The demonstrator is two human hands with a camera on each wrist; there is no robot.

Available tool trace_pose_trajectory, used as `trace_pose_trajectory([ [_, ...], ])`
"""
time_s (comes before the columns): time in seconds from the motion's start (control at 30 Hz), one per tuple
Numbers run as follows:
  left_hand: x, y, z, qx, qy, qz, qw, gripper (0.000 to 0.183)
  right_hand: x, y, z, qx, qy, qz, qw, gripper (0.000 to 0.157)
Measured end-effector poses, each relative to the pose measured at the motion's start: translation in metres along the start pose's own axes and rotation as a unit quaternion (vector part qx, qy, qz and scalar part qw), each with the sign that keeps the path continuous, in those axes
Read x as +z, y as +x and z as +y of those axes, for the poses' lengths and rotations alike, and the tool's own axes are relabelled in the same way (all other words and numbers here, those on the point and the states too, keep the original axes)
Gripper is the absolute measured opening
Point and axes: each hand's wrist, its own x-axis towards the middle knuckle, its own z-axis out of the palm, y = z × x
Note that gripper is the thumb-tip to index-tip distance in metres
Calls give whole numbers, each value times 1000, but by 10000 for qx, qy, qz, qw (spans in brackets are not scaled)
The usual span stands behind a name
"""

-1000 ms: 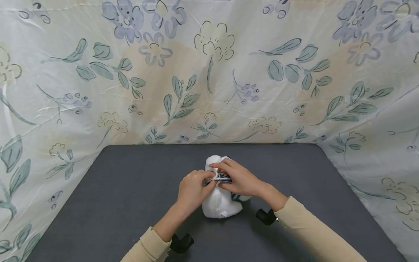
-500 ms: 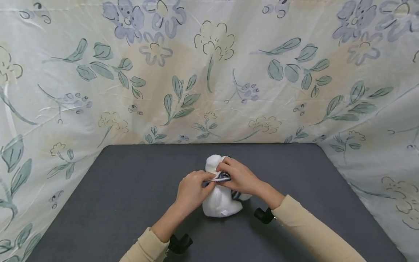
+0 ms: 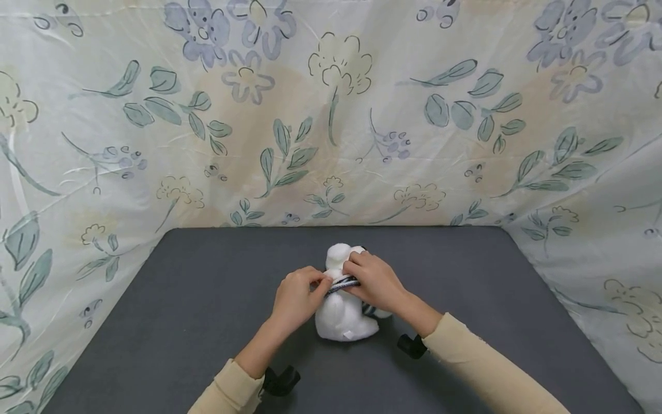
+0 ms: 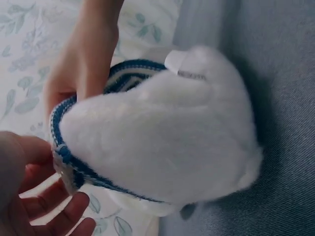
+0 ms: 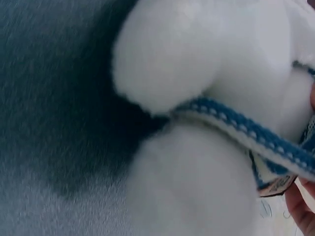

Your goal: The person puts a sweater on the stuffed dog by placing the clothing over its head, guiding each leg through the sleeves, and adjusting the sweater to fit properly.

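Observation:
A white plush toy (image 3: 338, 322) sits upright on the table with its back towards me. Round its neck runs a blue-and-white knitted scarf (image 3: 343, 283), its patterned edge clear in the left wrist view. My left hand (image 3: 297, 296) pinches the scarf's left side between thumb and index finger; the other fingers (image 4: 64, 219) spread loosely below. On the opposite side my right hand (image 3: 377, 282) grips the knit close behind the toy's head, its fingertips partly hidden. In the right wrist view the knitted band (image 5: 246, 128) stretches between two white furry bulges.
A dark grey table (image 3: 217, 276) surrounds the toy. Behind and at both sides hangs a floral curtain (image 3: 331, 115). A small white tag (image 4: 174, 61) sticks out of the toy's fur. Black wrist mounts (image 3: 281, 380) hang under both forearms.
My left hand has shifted slightly left, apart from the right hand. The knit now lies as a slanting band across the neck. The toy's body has moved a little left.

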Motion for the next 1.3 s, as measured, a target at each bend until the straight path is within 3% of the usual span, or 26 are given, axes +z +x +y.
trace_pose_trajectory([
  [0.27, -3, 7, -8, -828, -15, -247, 9963, 13, 0, -2, -2, 114, 726, -43, 9973, 20],
  [0.4, -4, 9, -8, -888, 91, -448, 9950, 17, -2, -5, -1, 131, 882, -111, 9960, 24],
  [0.6, -7, 17, -2, -708, 377, -973, 9920, 18, -5, -8, 0, 249, 1043, -286, 9938, 25],
  [0.77, -6, 23, 1, -331, 442, -1246, 9907, 20, -5, -11, 1, 300, 1151, -379, 9922, 28],
  [0.9, -3, 25, 1, -45, 507, -1076, 9929, 15, -10, -13, 3, 296, 1385, -554, 9884, 31],
  [1.07, 0, 24, 1, 231, 552, -801, 9950, 5, -20, -12, 0, 639, 1812, -729, 9787, 32],
  [1.3, 2, 25, 3, 395, 548, -665, 9955, 3, -20, -10, -1, 803, 1704, -722, 9794, 41],
])
